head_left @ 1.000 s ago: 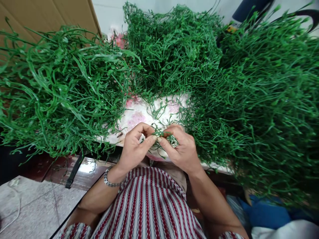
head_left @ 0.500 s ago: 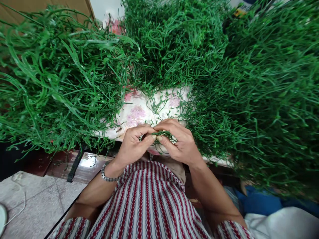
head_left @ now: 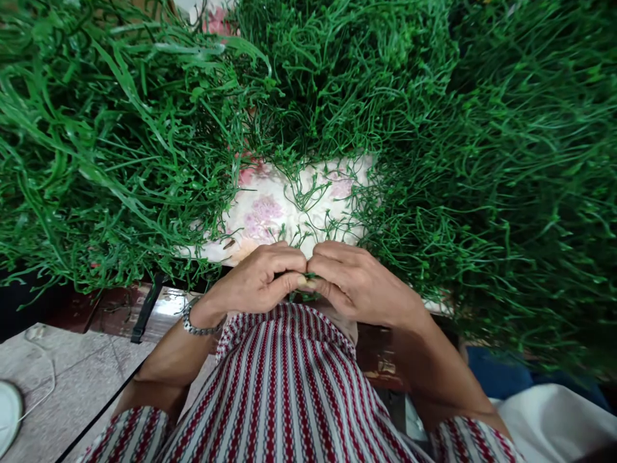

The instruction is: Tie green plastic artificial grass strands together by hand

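Note:
Close to my waist, my left hand (head_left: 260, 278) and my right hand (head_left: 362, 281) meet fingertip to fingertip. Both are closed, thumbs pressed against curled fingers, on thin green plastic stems (head_left: 310, 276). Only a bit of green shows between the thumbs; my fingers hide the rest. Just beyond my knuckles, several loose green stems with small forked tips (head_left: 308, 196) lie on a white floral cloth (head_left: 263, 215).
Tall heaps of green plastic stems rise at the left (head_left: 110, 141), at the back (head_left: 347, 77) and at the right (head_left: 520, 180). A black strap (head_left: 147, 308) hangs off the front edge at left. White fabric (head_left: 559, 418) lies at lower right.
My hands have turned inward and their fingers have closed more tightly, so the stems between them are mostly covered now. The view has tilted slightly downward.

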`<state>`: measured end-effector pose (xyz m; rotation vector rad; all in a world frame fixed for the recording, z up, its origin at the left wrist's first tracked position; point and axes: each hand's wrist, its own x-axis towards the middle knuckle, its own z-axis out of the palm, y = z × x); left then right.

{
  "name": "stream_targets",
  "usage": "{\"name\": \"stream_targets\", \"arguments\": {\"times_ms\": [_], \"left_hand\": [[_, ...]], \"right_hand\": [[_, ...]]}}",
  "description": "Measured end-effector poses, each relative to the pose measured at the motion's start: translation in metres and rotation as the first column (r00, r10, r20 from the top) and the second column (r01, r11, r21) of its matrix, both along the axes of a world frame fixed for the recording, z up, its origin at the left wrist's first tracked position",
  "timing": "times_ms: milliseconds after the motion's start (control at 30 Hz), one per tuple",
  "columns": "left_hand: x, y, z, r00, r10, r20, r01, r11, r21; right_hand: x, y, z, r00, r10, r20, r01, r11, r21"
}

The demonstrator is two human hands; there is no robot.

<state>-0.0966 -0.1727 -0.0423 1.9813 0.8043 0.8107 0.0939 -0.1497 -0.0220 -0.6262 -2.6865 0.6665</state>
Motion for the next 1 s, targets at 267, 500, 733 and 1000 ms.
{"name": "stream_targets", "arguments": {"times_ms": [267, 500, 733, 1000], "left_hand": [[-0.008, 0.007, -0.012, 0.933, -0.226, 0.282, 0.270, 0.954, -0.131], [-0.012, 0.007, -0.023, 0.886, -0.270, 0.378, 0.369, 0.903, -0.220], [-0.009, 0.005, -0.035, 0.854, -0.241, 0.461, 0.419, 0.843, -0.336], [-0.010, 0.005, -0.032, 0.829, 0.106, 0.550, 0.178, 0.881, -0.439]], "right_hand": [[-0.006, 0.011, -0.018, 0.937, 0.154, -0.312, -0.297, 0.821, -0.488], [-0.008, 0.008, -0.030, 0.912, 0.105, -0.397, -0.379, 0.586, -0.716], [-0.011, 0.003, -0.043, 0.879, -0.015, -0.477, -0.442, 0.354, -0.825], [0.001, 0.007, -0.038, 0.806, -0.192, -0.561, -0.387, 0.546, -0.743]]}}
